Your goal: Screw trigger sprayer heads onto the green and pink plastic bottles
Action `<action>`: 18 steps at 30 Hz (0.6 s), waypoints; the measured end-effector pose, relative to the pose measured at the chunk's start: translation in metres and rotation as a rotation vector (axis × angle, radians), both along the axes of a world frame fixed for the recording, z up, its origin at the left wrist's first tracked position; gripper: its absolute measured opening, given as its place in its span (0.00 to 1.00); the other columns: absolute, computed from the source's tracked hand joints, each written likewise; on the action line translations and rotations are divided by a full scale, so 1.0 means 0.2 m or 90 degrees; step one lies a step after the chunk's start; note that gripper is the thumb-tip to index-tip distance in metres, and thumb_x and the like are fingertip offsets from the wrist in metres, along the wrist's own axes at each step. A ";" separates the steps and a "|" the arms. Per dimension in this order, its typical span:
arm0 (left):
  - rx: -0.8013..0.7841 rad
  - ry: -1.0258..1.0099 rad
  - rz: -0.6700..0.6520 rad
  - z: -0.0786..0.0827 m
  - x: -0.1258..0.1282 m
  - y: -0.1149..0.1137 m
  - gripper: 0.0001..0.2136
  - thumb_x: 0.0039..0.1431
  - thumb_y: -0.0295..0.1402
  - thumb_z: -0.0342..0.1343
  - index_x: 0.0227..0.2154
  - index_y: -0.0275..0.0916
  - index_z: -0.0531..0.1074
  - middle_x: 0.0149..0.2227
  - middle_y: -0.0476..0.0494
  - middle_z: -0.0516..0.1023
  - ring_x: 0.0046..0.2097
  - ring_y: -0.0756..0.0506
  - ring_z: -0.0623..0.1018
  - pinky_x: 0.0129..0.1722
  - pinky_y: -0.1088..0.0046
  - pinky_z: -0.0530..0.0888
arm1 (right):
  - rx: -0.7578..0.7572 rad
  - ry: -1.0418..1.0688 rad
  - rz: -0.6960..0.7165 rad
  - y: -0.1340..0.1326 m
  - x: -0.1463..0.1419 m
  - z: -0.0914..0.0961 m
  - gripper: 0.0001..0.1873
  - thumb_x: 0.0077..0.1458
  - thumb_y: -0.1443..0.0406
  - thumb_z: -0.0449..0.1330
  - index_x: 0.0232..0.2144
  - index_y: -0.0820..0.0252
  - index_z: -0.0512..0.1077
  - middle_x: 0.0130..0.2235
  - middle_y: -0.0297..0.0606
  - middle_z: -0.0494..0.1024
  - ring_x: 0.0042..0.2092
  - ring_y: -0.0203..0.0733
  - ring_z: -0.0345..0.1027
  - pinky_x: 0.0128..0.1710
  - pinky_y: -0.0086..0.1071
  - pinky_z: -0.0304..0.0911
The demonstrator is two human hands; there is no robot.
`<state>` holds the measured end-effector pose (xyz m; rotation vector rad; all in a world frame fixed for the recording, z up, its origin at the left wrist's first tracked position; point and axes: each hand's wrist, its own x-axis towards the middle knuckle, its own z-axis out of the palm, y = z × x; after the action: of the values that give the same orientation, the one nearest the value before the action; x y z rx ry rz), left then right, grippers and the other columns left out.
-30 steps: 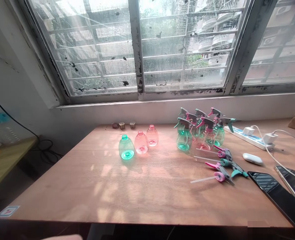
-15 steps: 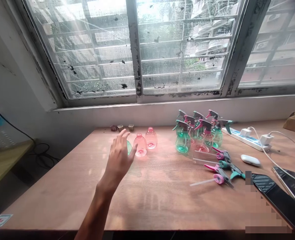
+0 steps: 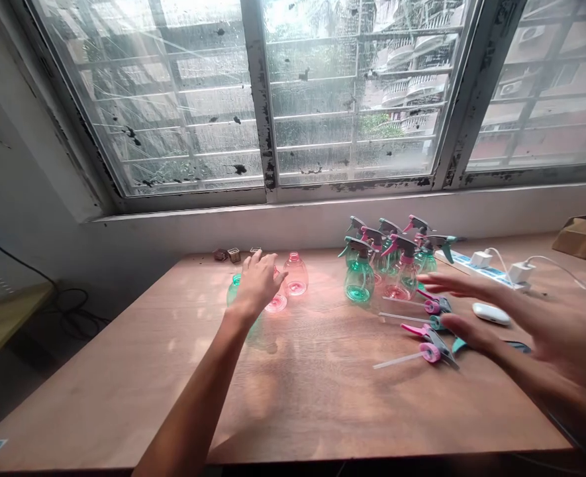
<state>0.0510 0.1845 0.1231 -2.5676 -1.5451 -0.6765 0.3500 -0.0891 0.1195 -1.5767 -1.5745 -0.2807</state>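
Note:
My left hand [image 3: 259, 281] is over a pink bottle [image 3: 276, 304] with no sprayer on it; its fingers and thumb are apart around the bottle's neck, and part of the bottle is hidden behind it. To its left stands a green bottle [image 3: 234, 289], partly covered by my wrist. Another pink bottle [image 3: 296, 276] is just to the right. My right hand [image 3: 516, 318] is open over the right side of the table, its fingers stretched toward loose spray heads: a pink one [image 3: 430, 352] in front, a green one [image 3: 436, 322] and another pink one [image 3: 432, 306] behind.
Several assembled spray bottles [image 3: 358, 281] cluster at the back right. Beyond them lies a power strip [image 3: 471, 266] with white plugs and cables. A white case [image 3: 491, 313] is by my right hand. Small dark blocks [image 3: 220, 254] sit near the wall, and a cardboard box [image 3: 583, 237] at far right.
My left hand has moved right, from beside the green bottle to over the nearer pink bottle. My right hand has come into view from the right, over the spray heads.

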 end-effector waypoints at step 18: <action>-0.422 -0.108 -0.127 -0.03 -0.19 -0.62 0.49 0.61 0.49 0.67 0.78 0.46 0.47 0.71 0.32 0.72 0.70 0.29 0.74 0.65 0.54 0.74 | -0.683 0.010 -0.042 0.48 0.32 -0.32 0.17 0.48 0.53 0.70 0.35 0.55 0.74 0.40 0.48 0.86 0.43 0.62 0.81 0.38 0.41 0.70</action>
<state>0.0120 0.0607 0.1180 -3.2488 -1.8250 -0.4579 0.4136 0.0069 0.0553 -2.3923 -1.7584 0.6629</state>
